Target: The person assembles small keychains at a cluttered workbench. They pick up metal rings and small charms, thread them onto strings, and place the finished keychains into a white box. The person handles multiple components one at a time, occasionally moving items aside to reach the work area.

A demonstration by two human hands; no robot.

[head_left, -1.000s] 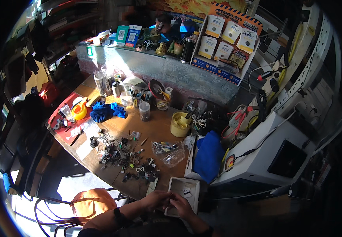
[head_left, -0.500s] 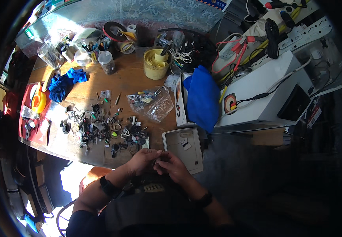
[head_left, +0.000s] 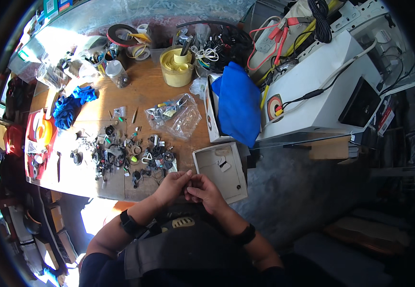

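Left hand and right hand, 2 curled, contents unclear, beside 1 shallow box.

Left fingers, right fingers together near pale open box.

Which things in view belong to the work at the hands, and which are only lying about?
Probably in use:
left hand and right hand, close together; anything held is too small to tell
open tray by the right hand
scattered small parts near the left hand

Apparently just lying about:
large blue cloth
crumpled blue cloth
yellow tub
clear plastic bag
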